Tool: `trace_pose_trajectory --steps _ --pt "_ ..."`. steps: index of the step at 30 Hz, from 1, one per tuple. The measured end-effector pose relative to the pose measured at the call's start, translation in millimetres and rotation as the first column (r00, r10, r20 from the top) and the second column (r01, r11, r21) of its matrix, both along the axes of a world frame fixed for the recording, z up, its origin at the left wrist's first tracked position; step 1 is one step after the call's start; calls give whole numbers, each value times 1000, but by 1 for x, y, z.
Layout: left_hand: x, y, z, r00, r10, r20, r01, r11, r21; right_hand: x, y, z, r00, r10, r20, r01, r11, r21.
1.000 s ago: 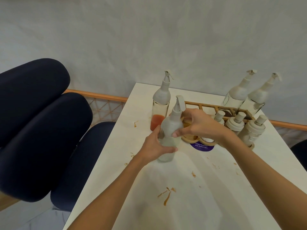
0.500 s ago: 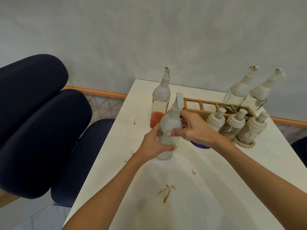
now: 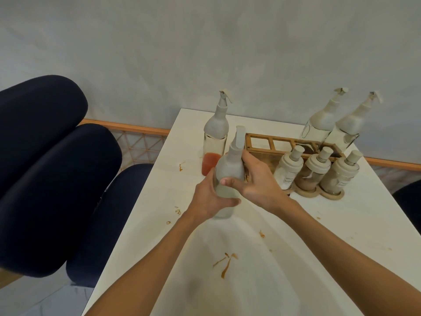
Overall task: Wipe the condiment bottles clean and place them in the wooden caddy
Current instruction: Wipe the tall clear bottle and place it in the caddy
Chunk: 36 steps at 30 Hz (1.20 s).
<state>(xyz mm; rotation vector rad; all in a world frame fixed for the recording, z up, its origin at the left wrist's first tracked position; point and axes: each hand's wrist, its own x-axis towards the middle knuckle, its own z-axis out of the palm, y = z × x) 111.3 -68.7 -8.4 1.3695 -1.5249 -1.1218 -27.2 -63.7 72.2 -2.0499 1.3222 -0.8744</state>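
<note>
both hands are clamped on one clear bottle (image 3: 228, 166), upright over the desk (image 3: 319, 258) at the left end of the wooden caddy (image 3: 262, 142). the left hand (image 3: 211, 198) wraps its lower body, the right hand (image 3: 258, 182) its frosted shoulder. a red sauce bottle (image 3: 213, 144) stands just behind. brown stains (image 3: 224, 263) mark the desk.

Of the person, only hands and forearms are shown; the left hand (image 3: 210, 199) and the right hand (image 3: 257, 185) are seen uncovered; the left forearm (image 3: 159, 258) and the right forearm (image 3: 341, 242) are seen bare along the whole length in view, down to the lower edge; both forearms are slender and smooth; a short, plain nail is made out on the right thumb (image 3: 227, 181); finer detail is lost to blur.
</note>
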Motion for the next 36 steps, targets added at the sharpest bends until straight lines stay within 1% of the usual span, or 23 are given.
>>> trace_pose_trajectory --steps 3,5,8,10,12,14,15,17,18,19,22,24,28,30,33,36 --pt "-2 0 1 1000 10 -5 -10 1000 -8 3 2 -1 999 -34 -10 34 999 19" --pt "-4 1 1 1000 14 -7 -14 1000 -14 2 3 2 1000 -26 -10 26 999 36" --pt "-11 5 2 997 42 -58 -43 999 -20 3 5 5 999 -31 9 30 997 68" --pt "-17 12 4 992 85 -95 -89 995 -43 8 10 4 994 -112 3 112 993 47" --pt "-24 18 4 976 114 -188 -128 990 -63 16 17 1 975 -221 -30 222 975 21" --pt "-27 25 3 949 110 -296 -127 991 -38 21 23 -3 953 -300 -41 302 952 49" --pt "-27 29 3 945 93 -312 -109 993 -34 20 25 -5 947 -321 -34 322 944 66" --pt "-17 34 4 978 54 -202 -59 998 -20 15 26 -8 944 -330 -8 330 941 73" --pt "-10 34 4 990 20 -141 -21 1000 -5 10 26 -7 947 -320 4 319 945 73" --pt "-2 33 3 993 -27 -116 30 999 20 5 26 -7 954 -299 18 297 952 78" --pt "18 24 17 980 -168 -111 179 979 95 -14 23 1 974 -214 67 203 968 145" --pt "23 15 35 963 -252 -94 261 959 112 -26 19 12 981 -145 125 119 973 199" --pt "16 -6 75 893 -450 -15 447 882 148 -48 9 51 976 21 215 -72 970 234" --pt "5 -16 95 856 -517 18 507 845 167 -59 2 74 963 108 247 -163 962 217" --pt "-16 -31 124 833 -553 27 547 830 110 -76 -17 105 952 167 257 -216 960 177" --pt "-38 -46 144 870 -491 45 492 871 -15 -96 -35 128 932 179 316 -240 957 165"
